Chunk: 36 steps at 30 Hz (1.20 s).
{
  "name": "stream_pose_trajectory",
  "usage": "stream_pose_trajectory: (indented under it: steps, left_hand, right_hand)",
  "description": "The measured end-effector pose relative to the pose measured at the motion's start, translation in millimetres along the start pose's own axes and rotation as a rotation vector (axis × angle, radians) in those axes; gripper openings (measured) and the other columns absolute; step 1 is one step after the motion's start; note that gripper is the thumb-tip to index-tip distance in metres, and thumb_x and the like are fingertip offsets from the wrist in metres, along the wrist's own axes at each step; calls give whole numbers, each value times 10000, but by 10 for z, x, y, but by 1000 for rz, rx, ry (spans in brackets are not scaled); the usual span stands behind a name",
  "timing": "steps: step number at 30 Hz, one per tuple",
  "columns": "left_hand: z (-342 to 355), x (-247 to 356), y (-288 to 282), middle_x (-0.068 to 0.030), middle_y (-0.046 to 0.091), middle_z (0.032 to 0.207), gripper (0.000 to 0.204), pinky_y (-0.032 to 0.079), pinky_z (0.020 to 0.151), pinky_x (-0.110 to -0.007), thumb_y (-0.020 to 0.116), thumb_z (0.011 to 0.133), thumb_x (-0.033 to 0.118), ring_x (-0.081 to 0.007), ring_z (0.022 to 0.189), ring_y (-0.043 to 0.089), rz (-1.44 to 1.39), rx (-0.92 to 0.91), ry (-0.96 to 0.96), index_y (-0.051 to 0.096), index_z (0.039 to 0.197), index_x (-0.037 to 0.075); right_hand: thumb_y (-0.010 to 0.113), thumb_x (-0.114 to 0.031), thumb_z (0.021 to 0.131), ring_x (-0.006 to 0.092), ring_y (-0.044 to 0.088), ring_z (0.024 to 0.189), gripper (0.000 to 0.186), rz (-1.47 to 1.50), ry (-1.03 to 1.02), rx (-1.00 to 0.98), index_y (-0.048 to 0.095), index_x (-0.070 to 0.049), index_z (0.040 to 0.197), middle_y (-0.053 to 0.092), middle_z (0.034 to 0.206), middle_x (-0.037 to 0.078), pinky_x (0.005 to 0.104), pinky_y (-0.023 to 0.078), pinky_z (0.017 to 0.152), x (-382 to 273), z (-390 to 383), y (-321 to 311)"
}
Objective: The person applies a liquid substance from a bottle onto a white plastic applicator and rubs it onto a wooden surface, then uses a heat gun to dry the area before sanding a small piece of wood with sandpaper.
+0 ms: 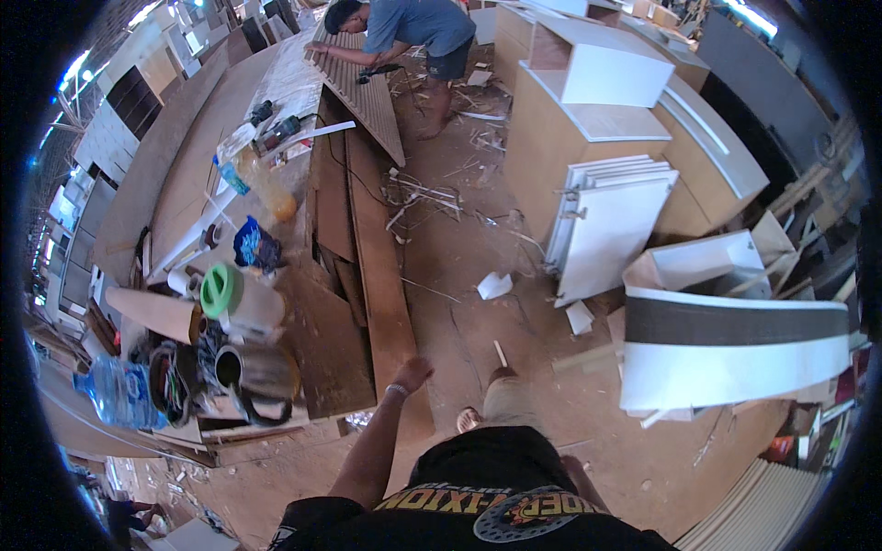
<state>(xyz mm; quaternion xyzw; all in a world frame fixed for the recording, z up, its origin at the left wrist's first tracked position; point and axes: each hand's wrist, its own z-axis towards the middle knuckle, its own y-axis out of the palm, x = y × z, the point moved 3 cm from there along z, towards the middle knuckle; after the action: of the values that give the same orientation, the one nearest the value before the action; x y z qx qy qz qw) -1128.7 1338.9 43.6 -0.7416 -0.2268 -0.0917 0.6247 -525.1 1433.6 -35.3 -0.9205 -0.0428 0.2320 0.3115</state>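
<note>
My left hand, with a pale band at the wrist, is held out in front of me with its fingers curled in. Nothing shows in it. Beneath it in the picture runs the brown board along the workbench side; whether they touch I cannot tell. Only a bit of my right forearm shows beside my black shirt, and the right hand is out of sight. Left of my left hand, on the bench, stand a metal mug, a plastic jug with a green lid and a clear water bottle.
Ahead, another person bends over a slatted panel with a power tool. White panels lean on a wooden cabinet at the right. Nearer stands a curved white piece with a dark band. Wood strips litter the floor.
</note>
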Motion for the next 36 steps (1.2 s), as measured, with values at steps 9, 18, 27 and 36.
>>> stream_pose_trajectory:
  steps: [9, 18, 27, 36]
  left_hand:
    - [2652, -1557, -1208, -153, 655, 1175, 313, 521, 888, -375, 477, 1000, 236, -285, 1029, 645, -859, -40, -514, 588, 1207, 29]
    - [3719, -3215, -2799, -117, 694, 1058, 328, 549, 850, -368, 474, 1021, 226, -249, 934, 671, -1621, 305, -867, 570, 1256, 18]
    - [6519, -5245, -3567, -101, 680, 958, 277, 561, 766, -338, 514, 991, 182, -224, 834, 661, -1831, 434, -751, 625, 1168, 0]
    - [11658, -3900, -7090, -7, 542, 776, 293, 545, 758, -307, 580, 992, 172, -112, 680, 513, -1346, 64, -229, 614, 1229, 4]
  right_hand:
    - [576, -381, 885, 366, 662, 912, 380, -280, -64, -236, 663, -36, 1019, 683, 951, 209, 501, 503, 815, -1731, 3029, -2359]
    - [485, -375, 1018, 283, 629, 728, 400, 219, -372, 176, 612, 2, 974, 646, 825, 163, 434, 511, 687, -6306, 6502, -6771]
    - [510, -292, 1027, 183, 641, 678, 343, 218, -625, 246, 624, 13, 920, 653, 735, 95, 361, 506, 650, -8913, 7974, -8863]
    - [598, -240, 968, 306, 656, 719, 224, 209, -410, 696, 625, -21, 927, 664, 774, 150, 422, 507, 679, -9727, 7781, -11028]
